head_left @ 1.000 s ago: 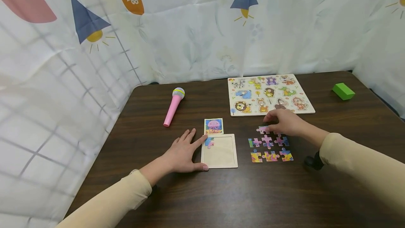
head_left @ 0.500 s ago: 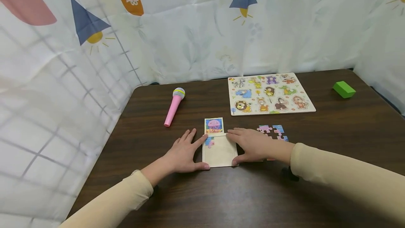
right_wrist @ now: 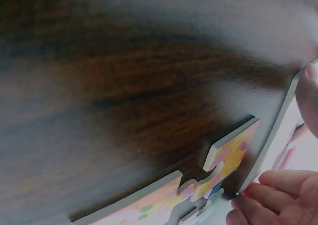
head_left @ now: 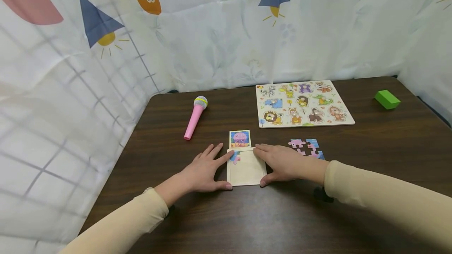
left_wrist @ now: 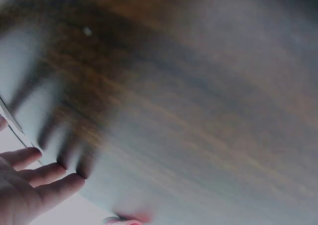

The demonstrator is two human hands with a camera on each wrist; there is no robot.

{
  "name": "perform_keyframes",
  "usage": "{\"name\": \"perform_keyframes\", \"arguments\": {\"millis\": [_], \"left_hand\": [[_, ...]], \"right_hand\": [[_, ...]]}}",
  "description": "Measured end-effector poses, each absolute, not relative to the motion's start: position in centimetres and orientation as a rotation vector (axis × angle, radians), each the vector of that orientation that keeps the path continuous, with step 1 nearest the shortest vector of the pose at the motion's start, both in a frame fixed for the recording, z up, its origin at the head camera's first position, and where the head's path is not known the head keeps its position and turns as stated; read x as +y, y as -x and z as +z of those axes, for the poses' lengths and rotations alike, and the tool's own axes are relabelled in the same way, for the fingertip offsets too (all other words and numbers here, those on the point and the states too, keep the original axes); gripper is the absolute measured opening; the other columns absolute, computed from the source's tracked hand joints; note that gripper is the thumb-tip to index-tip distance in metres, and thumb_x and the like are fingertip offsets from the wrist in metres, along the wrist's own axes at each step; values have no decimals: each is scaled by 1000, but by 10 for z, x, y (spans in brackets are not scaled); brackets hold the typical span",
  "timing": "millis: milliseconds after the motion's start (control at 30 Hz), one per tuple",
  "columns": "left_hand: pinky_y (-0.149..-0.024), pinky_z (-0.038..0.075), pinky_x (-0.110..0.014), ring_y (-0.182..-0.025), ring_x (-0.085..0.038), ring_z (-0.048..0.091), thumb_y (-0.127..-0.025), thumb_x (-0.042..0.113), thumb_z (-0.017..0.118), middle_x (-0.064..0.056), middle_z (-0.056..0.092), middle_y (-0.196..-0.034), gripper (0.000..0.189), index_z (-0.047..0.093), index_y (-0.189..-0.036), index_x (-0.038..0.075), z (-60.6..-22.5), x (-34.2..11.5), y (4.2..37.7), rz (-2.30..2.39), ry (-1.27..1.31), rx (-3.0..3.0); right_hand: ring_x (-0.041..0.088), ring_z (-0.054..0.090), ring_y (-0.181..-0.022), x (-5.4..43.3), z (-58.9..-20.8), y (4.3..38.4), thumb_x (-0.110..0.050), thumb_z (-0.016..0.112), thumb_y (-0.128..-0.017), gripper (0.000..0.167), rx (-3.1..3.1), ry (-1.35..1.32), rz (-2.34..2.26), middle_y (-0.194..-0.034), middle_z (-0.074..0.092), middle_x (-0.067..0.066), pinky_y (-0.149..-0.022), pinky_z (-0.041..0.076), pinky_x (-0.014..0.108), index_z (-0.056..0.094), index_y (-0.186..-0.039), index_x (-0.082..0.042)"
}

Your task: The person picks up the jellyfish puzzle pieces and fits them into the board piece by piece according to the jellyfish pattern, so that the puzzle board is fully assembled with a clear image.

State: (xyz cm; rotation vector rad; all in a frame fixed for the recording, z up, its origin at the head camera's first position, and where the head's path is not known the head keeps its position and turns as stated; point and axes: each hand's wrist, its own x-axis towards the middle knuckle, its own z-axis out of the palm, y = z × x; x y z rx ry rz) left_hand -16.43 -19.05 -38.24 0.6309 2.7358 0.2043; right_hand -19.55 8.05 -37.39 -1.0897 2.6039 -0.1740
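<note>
A small pale wooden puzzle tray [head_left: 248,173] lies on the dark table between my two hands. In its upper left corner sits one blue and pink jigsaw piece [head_left: 235,157]. My left hand [head_left: 204,172] rests along the tray's left side with spread fingers, index fingertip at the top corner and thumb at the bottom one. On the opposite side my right hand [head_left: 284,162] touches the tray's right edge with fingers and thumb extended. Loose jigsaw pieces [head_left: 297,143] lie beyond and under the right hand, which hides several; yellow pieces [right_wrist: 231,148] show in the right wrist view.
A jellyfish picture card [head_left: 240,139] adjoins the tray's top edge. Behind on the left lies a pink toy microphone [head_left: 195,120]. An animal puzzle board [head_left: 304,105] lies at the back, and a green block [head_left: 387,99] is at the far right.
My right hand has moved left from the loose pieces to the tray's right edge, and stayed there over the last half second. The left hand has kept its place.
</note>
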Motion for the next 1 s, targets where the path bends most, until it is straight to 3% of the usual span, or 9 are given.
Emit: {"name": "perform_keyframes", "arguments": {"millis": [433, 1000], "left_hand": [[-113, 36, -67, -153, -48, 23, -84, 67, 72, -16, 25, -169, 94, 34, -161, 30, -380, -191, 166, 142, -643, 2748], [-118, 33, -63, -153, -51, 24, -82, 64, 75, -17, 27, -168, 95, 36, -160, 27, -379, -186, 164, 158, -617, 2752]], "right_hand": [[35, 43, -148, 79, -375, 195, -59, 76, -85, 97, 2600, 1079, -165, -163, 38, 20, -117, 40, 52, 43, -153, 1], [36, 41, -149, 89, -375, 197, -58, 74, -88, 92, 2578, 1051, -324, -164, 36, 17, -117, 40, 54, 41, -156, -5]]}}
